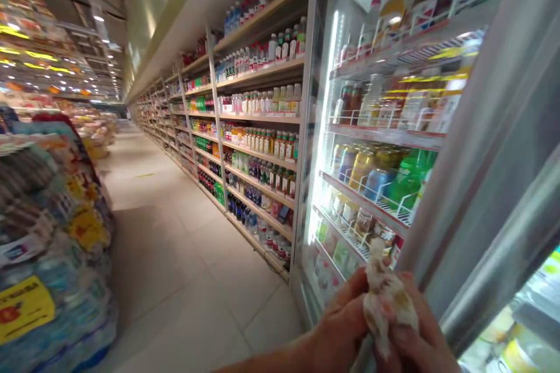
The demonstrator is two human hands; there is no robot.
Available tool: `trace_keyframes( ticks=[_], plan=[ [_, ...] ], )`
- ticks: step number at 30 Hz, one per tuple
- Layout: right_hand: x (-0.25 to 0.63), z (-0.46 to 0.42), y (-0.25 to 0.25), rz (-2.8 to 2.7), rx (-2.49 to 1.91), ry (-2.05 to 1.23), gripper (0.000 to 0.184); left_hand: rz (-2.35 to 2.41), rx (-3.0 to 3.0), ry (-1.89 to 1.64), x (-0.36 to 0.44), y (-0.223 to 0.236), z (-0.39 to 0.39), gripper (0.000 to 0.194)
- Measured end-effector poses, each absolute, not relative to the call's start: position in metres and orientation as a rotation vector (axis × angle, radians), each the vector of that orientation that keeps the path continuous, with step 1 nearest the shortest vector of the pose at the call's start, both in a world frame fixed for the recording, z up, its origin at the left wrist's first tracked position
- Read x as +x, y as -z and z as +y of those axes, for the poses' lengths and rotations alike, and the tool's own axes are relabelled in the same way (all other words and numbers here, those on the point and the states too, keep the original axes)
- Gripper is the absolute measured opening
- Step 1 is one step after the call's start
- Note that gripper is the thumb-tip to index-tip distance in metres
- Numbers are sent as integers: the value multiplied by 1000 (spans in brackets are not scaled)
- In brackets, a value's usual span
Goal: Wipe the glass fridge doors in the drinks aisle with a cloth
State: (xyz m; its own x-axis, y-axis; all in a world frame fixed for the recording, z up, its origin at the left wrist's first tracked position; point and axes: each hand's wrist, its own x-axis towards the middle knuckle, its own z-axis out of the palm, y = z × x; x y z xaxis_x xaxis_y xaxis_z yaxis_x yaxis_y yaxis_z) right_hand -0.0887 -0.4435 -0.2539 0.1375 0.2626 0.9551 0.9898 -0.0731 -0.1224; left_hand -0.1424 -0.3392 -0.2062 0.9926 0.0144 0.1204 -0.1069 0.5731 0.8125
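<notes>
Both hands are together at the lower right, in front of a glass-door drinks fridge (306, 210). Between them is a crumpled, off-white cloth (389, 297) with brownish stains. My left hand (341, 320) closes its fingers on the cloth's left side. On the other side, my right hand (422, 326) is pressed around it, with fingertips over its lower part. Whether it is a rag or a wad of tissue is hard to tell. Behind the glass, bottles and drink cans (361, 166) stand on wire shelves.
Long wooden shelves (262, 119) of bottled drinks run away along the right side of the aisle. At left is a pile of shrink-wrapped water bottles (65, 303) with a yellow price sign (24, 309). A tiled floor (184, 291) lies between them. A fridge door frame (494, 245) rises at right.
</notes>
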Motion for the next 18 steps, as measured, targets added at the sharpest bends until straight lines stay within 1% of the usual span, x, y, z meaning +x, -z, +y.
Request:
trace_keyframes(
  ticks=[3,5,9,11,14,16,18],
  plan=[
    [-77,-449,257,-1380,-1521,1112,35,-15,753,35,-133,222,-345,49],
    [-68,-450,264,-1432,-1620,1096,35,60,651,54,-127,234,-342,43],
    [-44,-457,265,-1442,-1858,998,36,143,747,-69,-108,261,-332,35],
    [-34,-462,249,-1288,-1820,1067,31,176,860,-97,-94,277,-326,33],
    [-25,-462,206,-936,-1517,1330,16,216,991,-1,-73,307,-319,33],
    [-20,-456,178,-801,-1343,1531,15,256,1033,91,-60,332,-315,33],
    [-12,-449,162,-779,-1292,1642,14,288,1060,177,-48,356,-311,32]
  ],
)
